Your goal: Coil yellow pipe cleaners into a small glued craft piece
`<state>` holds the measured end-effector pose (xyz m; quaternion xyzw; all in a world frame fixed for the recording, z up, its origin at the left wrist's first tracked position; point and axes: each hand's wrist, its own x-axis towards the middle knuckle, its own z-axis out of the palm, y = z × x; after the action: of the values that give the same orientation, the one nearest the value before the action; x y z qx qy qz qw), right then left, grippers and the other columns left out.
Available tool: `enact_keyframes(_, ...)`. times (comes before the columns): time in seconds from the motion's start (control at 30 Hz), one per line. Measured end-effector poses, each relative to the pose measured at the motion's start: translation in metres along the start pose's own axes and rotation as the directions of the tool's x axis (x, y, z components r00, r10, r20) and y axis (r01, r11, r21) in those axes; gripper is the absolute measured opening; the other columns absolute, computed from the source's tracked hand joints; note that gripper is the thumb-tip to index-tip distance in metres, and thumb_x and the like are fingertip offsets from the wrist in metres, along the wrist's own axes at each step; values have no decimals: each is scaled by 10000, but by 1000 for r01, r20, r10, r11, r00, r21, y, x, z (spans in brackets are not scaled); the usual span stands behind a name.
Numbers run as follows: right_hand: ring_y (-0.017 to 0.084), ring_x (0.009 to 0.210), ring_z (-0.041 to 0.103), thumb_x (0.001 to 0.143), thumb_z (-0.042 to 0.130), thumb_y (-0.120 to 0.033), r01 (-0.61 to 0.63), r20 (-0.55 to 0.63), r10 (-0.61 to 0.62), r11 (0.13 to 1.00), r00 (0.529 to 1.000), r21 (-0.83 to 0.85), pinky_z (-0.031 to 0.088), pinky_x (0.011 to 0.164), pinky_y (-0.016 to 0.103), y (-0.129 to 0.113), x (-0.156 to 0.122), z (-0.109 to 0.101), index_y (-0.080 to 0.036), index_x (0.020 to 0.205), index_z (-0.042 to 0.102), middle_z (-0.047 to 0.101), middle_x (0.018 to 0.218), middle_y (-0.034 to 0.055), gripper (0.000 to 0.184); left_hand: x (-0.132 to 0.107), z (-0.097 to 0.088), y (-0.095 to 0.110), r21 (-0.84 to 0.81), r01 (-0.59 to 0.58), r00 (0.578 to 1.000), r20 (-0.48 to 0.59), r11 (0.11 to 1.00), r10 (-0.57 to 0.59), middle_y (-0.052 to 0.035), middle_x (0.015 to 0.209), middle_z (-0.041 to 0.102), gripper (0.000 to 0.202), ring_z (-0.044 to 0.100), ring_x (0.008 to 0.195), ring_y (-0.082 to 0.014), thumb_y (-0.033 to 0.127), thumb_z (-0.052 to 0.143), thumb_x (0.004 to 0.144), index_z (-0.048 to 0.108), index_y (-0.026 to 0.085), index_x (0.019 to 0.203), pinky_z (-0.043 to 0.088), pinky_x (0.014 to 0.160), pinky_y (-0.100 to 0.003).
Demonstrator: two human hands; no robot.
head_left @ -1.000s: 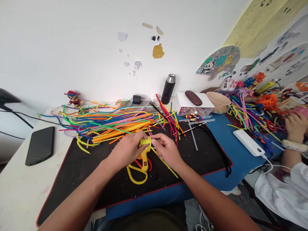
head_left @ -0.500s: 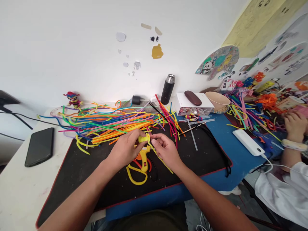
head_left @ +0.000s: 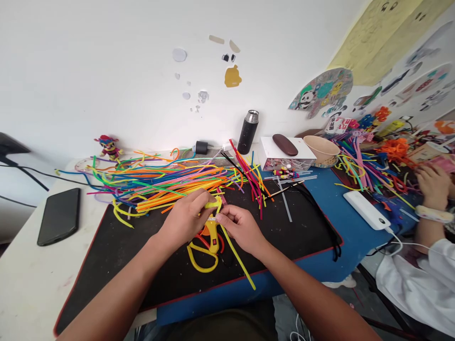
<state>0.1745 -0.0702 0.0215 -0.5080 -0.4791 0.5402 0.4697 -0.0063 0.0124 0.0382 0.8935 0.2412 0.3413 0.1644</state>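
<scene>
Above the black mat [head_left: 135,265], my left hand [head_left: 186,215] is closed on a yellow pipe cleaner, whose coiled part [head_left: 212,204] shows past the fingertips. My right hand [head_left: 243,227] pinches the same yellow pipe cleaner [head_left: 237,255] just below the coil. Its loose end slants down toward the front edge of the mat. Beneath the hands lie a yellow glue gun [head_left: 213,237], partly covered, and scissors with yellow handles [head_left: 202,270]. Red loops show beside the glue gun.
Many coloured pipe cleaners [head_left: 170,180] lie behind the hands. A black flask [head_left: 248,132], a white box [head_left: 268,154] and a beige bowl [head_left: 322,150] stand along the wall. A phone [head_left: 59,217] lies left, a power bank [head_left: 368,210] right, near another person's hand [head_left: 432,187].
My right hand has shifted slightly down and left along the yellow pipe cleaner. The pipe cleaner's loose end now hangs lower and nearer to me. My left hand has barely moved.
</scene>
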Motion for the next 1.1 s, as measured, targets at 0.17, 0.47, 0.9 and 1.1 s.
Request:
enact_keyframes(0.17,98,527,303,925,682,-502,40,44,-39,999,998,-24,255,504,251,-9,-3,2,-201,776,579,393,603,-80,352,-1,2,-5,42,-24,999,30,999,23,-56,931,675,127,657,840,-201,144,521,1039,594,222,971,475,706,-289)
enact_keyframes(0.47,99,537,304,931,671,-478,45,72,-41,997,997,-65,261,513,254,-21,-5,4,-206,757,554,389,617,-78,343,-1,6,-7,69,-76,995,66,995,71,-67,957,656,188,636,838,-197,106,473,1039,598,216,953,472,706,-290)
enact_keyframes(0.9,91,500,289,907,692,-537,7,77,-9,1000,997,22,231,479,249,-22,-5,1,-204,782,574,358,575,-95,375,-3,9,-11,57,-100,993,73,993,96,-72,988,649,218,627,851,-190,66,442,1020,594,217,984,479,711,-284)
enact_keyframes(1.1,90,485,269,904,697,-554,-6,68,5,1000,998,23,216,467,246,-24,-5,-1,-208,788,584,338,552,-100,382,-2,8,-9,113,-118,990,91,987,108,-78,995,658,233,644,862,-194,62,437,1014,606,211,955,496,714,-288)
